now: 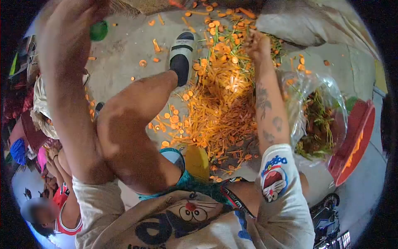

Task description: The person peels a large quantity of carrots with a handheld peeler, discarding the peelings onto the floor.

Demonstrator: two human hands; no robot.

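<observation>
A big heap of orange carrot peelings and slices (224, 103), mixed with green stems, covers the concrete floor in front of me. My right hand (257, 45), on a tattooed forearm, reaches to the far side of the heap with its fingers curled around a small clump of scraps. My left hand (81, 10) is raised at the top left, blurred and partly cut off by the frame edge. A green round object (98, 30) lies just beside it, and I cannot tell whether the hand touches it. My bare leg stretches across the floor, ending in a black and white sandal (181, 52).
A clear plastic bag (319, 120) holding green and brown scraps sits right of my forearm. A red tray (356, 137) leans beyond it. A yellow object (197, 161) is near my knee. Another person (58, 207) sits at the lower left. Grey sacking (290, 25) lies at the top right.
</observation>
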